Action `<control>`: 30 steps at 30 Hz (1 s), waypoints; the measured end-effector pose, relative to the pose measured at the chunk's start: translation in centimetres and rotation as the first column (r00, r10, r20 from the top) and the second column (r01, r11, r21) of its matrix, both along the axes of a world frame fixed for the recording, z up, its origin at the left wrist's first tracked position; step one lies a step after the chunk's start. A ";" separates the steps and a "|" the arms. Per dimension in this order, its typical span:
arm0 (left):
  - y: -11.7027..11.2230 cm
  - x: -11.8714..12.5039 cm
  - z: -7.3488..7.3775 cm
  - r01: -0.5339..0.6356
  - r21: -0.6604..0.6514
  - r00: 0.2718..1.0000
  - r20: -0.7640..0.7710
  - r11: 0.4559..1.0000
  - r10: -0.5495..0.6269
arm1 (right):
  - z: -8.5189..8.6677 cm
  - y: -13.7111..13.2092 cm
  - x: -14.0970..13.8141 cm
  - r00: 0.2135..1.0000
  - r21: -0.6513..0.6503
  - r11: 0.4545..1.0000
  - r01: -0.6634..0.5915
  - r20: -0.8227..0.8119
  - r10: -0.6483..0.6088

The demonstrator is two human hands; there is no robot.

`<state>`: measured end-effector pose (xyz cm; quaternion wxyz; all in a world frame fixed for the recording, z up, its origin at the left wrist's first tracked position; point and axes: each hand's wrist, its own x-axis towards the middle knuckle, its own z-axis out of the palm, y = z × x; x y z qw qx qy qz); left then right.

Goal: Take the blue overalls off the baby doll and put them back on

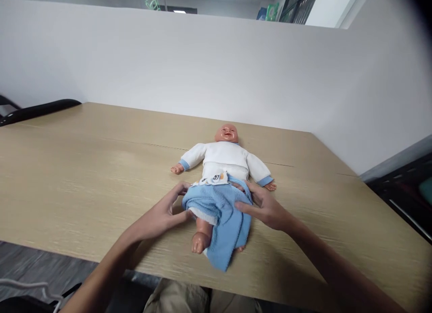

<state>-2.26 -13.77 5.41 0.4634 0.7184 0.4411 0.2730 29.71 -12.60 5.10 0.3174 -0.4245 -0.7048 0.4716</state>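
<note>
A baby doll (227, 134) in a white long-sleeved top (225, 156) with blue cuffs lies on its back on the table, head away from me. Blue doll trousers (221, 203) with a printed white band are bunched around its hips. One bare foot (201, 242) sticks out of the left leg opening; the other trouser leg hangs past the right foot, which barely shows. My left hand (172, 212) holds the trousers at their left side, thumb by the leg hem. At the right side of the waist, my right hand (265, 205) grips the cloth, fingertips partly hidden under it.
The wooden table (101, 169) runs back to a white wall (168, 65). A black chair back (43, 109) stands at the far left edge. On the right is a dark rack or shelf (405, 182). My lap lies below the front edge.
</note>
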 end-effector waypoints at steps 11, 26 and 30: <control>3.7 4.2 4.3 0.101 0.321 0.977 -0.208 0.942 -0.034 | -3.5 0.4 0.5 0.892 -0.313 0.946 -0.083 -0.447 -0.070; 12.4 9.3 5.1 0.718 -0.109 0.696 0.091 0.688 -0.712 | -1.9 -0.5 1.9 0.966 -0.290 0.930 -0.224 -0.194 0.172; 12.2 9.5 4.5 0.697 -0.210 0.710 0.062 0.686 -0.702 | -2.1 -0.8 1.8 0.942 -0.353 0.932 -0.081 -0.331 -0.044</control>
